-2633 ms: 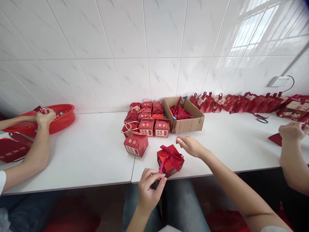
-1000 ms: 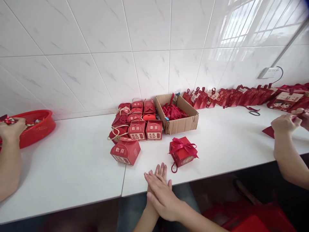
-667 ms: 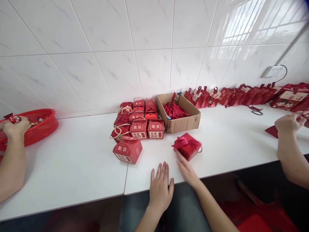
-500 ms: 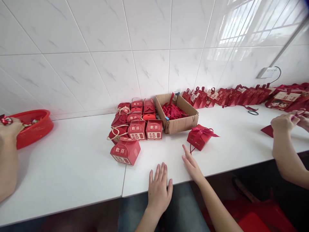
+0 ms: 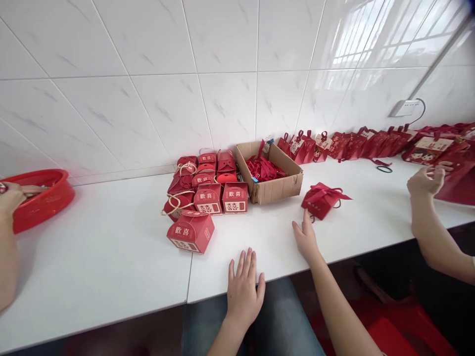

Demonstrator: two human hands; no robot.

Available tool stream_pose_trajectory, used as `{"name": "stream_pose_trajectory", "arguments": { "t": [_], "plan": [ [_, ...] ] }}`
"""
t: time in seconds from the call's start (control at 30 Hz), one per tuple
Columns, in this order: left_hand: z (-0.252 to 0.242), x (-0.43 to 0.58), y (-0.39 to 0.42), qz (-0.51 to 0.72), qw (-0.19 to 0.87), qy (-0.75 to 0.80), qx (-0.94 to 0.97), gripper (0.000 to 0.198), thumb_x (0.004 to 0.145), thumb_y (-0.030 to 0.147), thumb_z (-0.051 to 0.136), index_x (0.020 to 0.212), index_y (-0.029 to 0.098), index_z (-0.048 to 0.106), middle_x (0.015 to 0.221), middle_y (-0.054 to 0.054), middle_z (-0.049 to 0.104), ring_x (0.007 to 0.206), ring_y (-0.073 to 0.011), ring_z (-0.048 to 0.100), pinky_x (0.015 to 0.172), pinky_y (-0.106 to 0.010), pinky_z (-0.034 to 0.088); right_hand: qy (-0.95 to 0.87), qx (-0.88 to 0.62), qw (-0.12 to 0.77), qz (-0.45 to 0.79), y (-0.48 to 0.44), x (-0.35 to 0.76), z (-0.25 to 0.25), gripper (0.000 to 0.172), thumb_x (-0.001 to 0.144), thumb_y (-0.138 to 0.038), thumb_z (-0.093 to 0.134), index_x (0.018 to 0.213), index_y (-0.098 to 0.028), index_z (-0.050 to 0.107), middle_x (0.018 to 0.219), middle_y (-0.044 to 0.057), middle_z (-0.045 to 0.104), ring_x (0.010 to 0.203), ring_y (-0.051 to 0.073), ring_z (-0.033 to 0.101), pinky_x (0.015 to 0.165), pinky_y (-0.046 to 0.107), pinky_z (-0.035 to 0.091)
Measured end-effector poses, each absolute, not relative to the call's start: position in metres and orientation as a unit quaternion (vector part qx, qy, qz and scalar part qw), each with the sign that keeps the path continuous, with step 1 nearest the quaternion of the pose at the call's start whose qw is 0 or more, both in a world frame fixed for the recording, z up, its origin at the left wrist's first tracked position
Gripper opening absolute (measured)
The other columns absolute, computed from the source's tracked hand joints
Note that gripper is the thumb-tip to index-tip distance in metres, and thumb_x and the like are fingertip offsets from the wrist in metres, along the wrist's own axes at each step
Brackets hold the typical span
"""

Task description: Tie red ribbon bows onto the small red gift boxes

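My left hand [image 5: 243, 287] lies flat at the table's front edge, fingers spread, with nothing in it. My right hand [image 5: 306, 238] reaches forward over the table, its index finger stretched out at the near corner of a small red gift box [image 5: 318, 205]. Whether the fingertip touches the box I cannot tell. A magenta ribbon bow tops this box, and thin dark red cord loops show at its sides. Left of my hands, a red candy box [image 5: 193, 232] with pale lettering stands in front of a group of similar boxes [image 5: 208, 195].
An open cardboard carton [image 5: 278, 190] holds dark red ribbons. A row of red gift bags [image 5: 349, 146] lines the wall, near a black ring [image 5: 384, 168]. At left, a person's hand [image 5: 11, 200] is at a red basin [image 5: 55, 202]. Another person's hand [image 5: 426, 180] is at right.
The bow-topped box has slid right and slightly away, turning a little. My right hand has moved forward and right after it. My left hand stays put. The right-hand person's dark red piece has left its spot.
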State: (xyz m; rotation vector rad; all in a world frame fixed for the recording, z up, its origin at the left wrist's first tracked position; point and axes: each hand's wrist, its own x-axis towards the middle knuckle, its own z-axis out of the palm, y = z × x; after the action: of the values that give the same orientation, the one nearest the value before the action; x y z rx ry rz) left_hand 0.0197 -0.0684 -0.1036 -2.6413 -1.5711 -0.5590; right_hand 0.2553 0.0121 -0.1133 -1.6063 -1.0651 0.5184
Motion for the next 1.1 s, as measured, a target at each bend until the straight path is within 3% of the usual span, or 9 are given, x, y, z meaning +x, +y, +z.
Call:
{"name": "stream_pose_trajectory", "arguments": {
  "t": [0.13,0.2,0.3,0.47,0.77,0.87,0.97,1.1],
  "plan": [
    [-0.106,0.019,-0.068,-0.185,0.013,-0.502,-0.845,0.056,0.094,0.028,0.036,0.147,0.017,0.024,0.148,-0.009,0.036,0.136,-0.0281,0.036,0.108,-0.051,0.03,-0.461,-0.751,0.45,0.143,0.011,0.273,-0.106,0.051,0.085,-0.038,0.042,0.128,-0.012,0.051,0.126,0.016,0.056,0.11,0.026,0.058,0.093,0.042,0.047],
    [-0.106,0.019,-0.067,-0.183,0.015,-0.501,-0.846,0.056,0.094,0.028,0.036,0.147,0.017,0.023,0.149,-0.009,0.035,0.136,-0.0279,0.036,0.109,-0.051,0.03,-0.42,-0.801,0.408,0.126,0.013,0.293,-0.1,0.045,0.085,-0.035,0.04,0.12,-0.011,0.055,0.11,0.017,0.062,0.095,0.026,0.062,0.085,0.042,0.049],
    [-0.107,0.018,-0.067,-0.178,0.018,-0.499,-0.848,0.057,0.094,0.028,0.036,0.148,0.017,0.022,0.149,-0.008,0.034,0.136,-0.0279,0.036,0.108,-0.051,0.031,-0.363,-0.866,0.319,0.126,0.023,0.334,-0.088,0.034,0.081,-0.03,0.047,0.106,-0.013,0.062,0.087,0.015,0.065,0.088,0.032,0.062,0.08,0.049,0.047],
    [-0.109,0.018,-0.066,-0.173,0.03,-0.501,-0.848,0.056,0.094,0.028,0.035,0.147,0.017,0.023,0.149,-0.006,0.034,0.135,-0.0278,0.037,0.106,-0.052,0.032,-0.326,-0.913,0.221,0.109,0.044,0.381,-0.075,0.031,0.083,-0.03,0.046,0.106,-0.014,0.06,0.095,0.018,0.064,0.092,0.036,0.061,0.076,0.047,0.046],
    [-0.11,0.018,-0.064,-0.183,0.033,-0.497,-0.847,0.056,0.093,0.028,0.037,0.147,0.018,0.025,0.148,-0.007,0.035,0.133,-0.0291,0.039,0.106,-0.052,0.032,-0.326,-0.926,0.172,0.083,0.051,0.384,-0.079,0.036,0.087,-0.032,0.04,0.109,-0.014,0.061,0.1,0.018,0.064,0.091,0.03,0.063,0.073,0.04,0.047],
    [-0.11,0.018,-0.064,-0.195,0.032,-0.494,-0.846,0.06,0.093,0.028,0.037,0.149,0.019,0.017,0.148,-0.006,0.036,0.133,-0.0291,0.04,0.106,-0.052,0.032,-0.34,-0.924,0.165,0.066,0.05,0.381,-0.079,0.044,0.089,-0.033,0.037,0.125,-0.013,0.053,0.101,0.019,0.064,0.092,0.031,0.063,0.074,0.041,0.047],
    [-0.109,0.018,-0.064,-0.205,0.031,-0.494,-0.844,0.063,0.093,0.027,0.037,0.15,0.02,0.009,0.148,-0.006,0.036,0.133,-0.0288,0.04,0.106,-0.051,0.031,-0.358,-0.919,0.157,0.046,0.049,0.377,-0.078,0.056,0.091,-0.036,0.034,0.143,-0.015,0.031,0.097,0.018,0.066,0.092,0.032,0.063,0.074,0.042,0.046],
    [-0.109,0.018,-0.063,-0.2,0.029,-0.493,-0.846,0.06,0.093,0.028,0.037,0.149,0.021,0.015,0.148,-0.006,0.036,0.133,-0.0293,0.04,0.106,-0.052,0.031,-0.369,-0.917,0.146,0.04,0.048,0.375,-0.078,0.063,0.092,-0.037,0.033,0.148,-0.014,0.018,0.091,0.015,0.067,0.089,0.032,0.064,0.072,0.04,0.046]
  ]
}}
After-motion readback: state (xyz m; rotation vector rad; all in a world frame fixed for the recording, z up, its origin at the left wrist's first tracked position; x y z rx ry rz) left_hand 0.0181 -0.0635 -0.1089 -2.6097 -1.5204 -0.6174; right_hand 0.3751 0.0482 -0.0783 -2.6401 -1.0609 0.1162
